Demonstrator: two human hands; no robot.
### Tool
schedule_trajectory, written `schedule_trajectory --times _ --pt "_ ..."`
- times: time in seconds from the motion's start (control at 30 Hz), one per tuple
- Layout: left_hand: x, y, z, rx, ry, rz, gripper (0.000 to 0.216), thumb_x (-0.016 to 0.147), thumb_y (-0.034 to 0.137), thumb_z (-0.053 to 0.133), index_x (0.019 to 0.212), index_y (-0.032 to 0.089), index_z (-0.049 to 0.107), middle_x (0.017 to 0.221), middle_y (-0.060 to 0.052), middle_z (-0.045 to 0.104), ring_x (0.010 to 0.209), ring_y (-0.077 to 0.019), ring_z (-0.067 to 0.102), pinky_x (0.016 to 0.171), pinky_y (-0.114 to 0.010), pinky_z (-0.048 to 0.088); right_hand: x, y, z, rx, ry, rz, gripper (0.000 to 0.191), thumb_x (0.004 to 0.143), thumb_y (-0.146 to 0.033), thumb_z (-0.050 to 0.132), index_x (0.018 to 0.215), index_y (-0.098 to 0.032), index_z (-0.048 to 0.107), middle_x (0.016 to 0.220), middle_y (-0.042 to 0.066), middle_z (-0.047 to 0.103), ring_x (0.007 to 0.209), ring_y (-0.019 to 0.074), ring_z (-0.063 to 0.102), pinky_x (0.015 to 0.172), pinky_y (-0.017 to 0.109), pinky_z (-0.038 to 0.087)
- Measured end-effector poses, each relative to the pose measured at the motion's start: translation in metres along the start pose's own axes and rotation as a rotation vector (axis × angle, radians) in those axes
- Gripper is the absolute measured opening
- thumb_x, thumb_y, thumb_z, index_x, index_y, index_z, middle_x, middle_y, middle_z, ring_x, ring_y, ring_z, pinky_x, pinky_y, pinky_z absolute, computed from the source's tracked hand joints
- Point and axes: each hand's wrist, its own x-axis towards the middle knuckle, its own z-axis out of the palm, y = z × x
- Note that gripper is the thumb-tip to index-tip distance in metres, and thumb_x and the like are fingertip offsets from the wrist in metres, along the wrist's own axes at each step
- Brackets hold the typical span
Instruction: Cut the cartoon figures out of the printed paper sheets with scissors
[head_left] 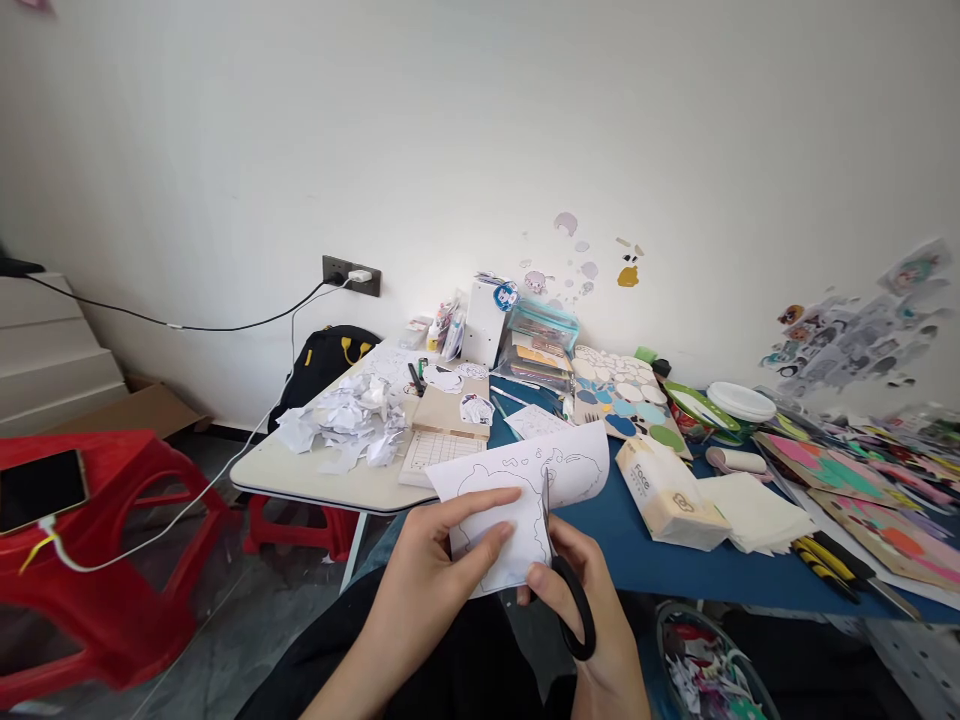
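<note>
A white sheet of paper with black outline drawings is held over my lap, in front of the tables. My left hand grips it from the left, thumb and forefinger lying on its face. In my right hand is a pair of scissors with black handles. The scissor blades point away from me and lie at the paper beside a wavy outline. A cut piece of the sheet curls up to the right of the blades. Some fingers of both hands are hidden behind the paper and the handles.
Crumpled paper scraps lie on the white table at left. The blue table bears a tissue pack, napkins and yellow-black cutters. A scrap-filled bin stands below. A red stool holds a phone.
</note>
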Motion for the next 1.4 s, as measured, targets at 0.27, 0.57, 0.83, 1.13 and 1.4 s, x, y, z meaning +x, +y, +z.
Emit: schedule_trajectory --times 0.27,0.57,0.83,1.13,1.4 --pt "0.002 -0.001 -0.002 -0.004 -0.026 -0.023 0.022 0.078 0.027 0.067 0.098 0.025 0.074 0.1 -0.001 0.074 0.097 -0.0243 0.066 0.086 -0.031 0.052 -0.003 0.003 -0.005 -0.064 0.01 0.009 0.029 0.074 -0.046 0.072 0.076 -0.018 0.063 0.057 -0.002 0.047 0.05 0.0128 0.043 0.049 0.026 0.038" --pt "0.007 -0.005 -0.011 0.0 -0.053 -0.058 0.016 0.08 0.03 0.064 0.09 0.024 0.075 0.099 -0.002 0.074 0.098 -0.0243 0.066 0.087 -0.031 0.051 -0.006 0.007 -0.009 -0.171 0.001 0.063 0.027 0.077 -0.04 0.07 0.077 -0.015 0.063 0.058 -0.002 0.051 0.042 0.0088 0.043 0.044 0.022 0.039" --pt "0.014 -0.008 -0.019 0.022 -0.025 -0.049 0.017 0.077 0.03 0.067 0.092 0.025 0.074 0.102 -0.002 0.073 0.1 -0.0238 0.065 0.094 -0.032 0.048 -0.006 0.014 -0.01 -0.22 -0.022 0.095 0.027 0.075 -0.042 0.071 0.076 -0.016 0.065 0.057 -0.001 0.054 0.039 0.0098 0.046 0.041 0.023 0.041" --pt "0.01 -0.005 -0.027 0.072 -0.103 0.003 0.027 0.079 0.025 0.066 0.105 0.032 0.07 0.114 0.003 0.069 0.113 -0.0205 0.058 0.1 -0.027 0.043 -0.005 0.016 -0.011 -0.157 -0.082 0.065 0.015 0.073 -0.03 0.071 0.077 -0.016 0.067 0.061 0.0 0.057 0.043 0.0103 0.045 0.043 0.023 0.04" --pt "0.011 -0.004 -0.033 0.103 -0.15 0.009 0.028 0.079 0.026 0.066 0.106 0.032 0.07 0.114 0.003 0.069 0.112 -0.0212 0.059 0.099 -0.028 0.043 -0.006 0.016 -0.011 -0.312 -0.062 0.076 0.008 0.07 -0.019 0.068 0.077 -0.015 0.069 0.062 0.001 0.058 0.042 0.0109 0.046 0.044 0.024 0.037"
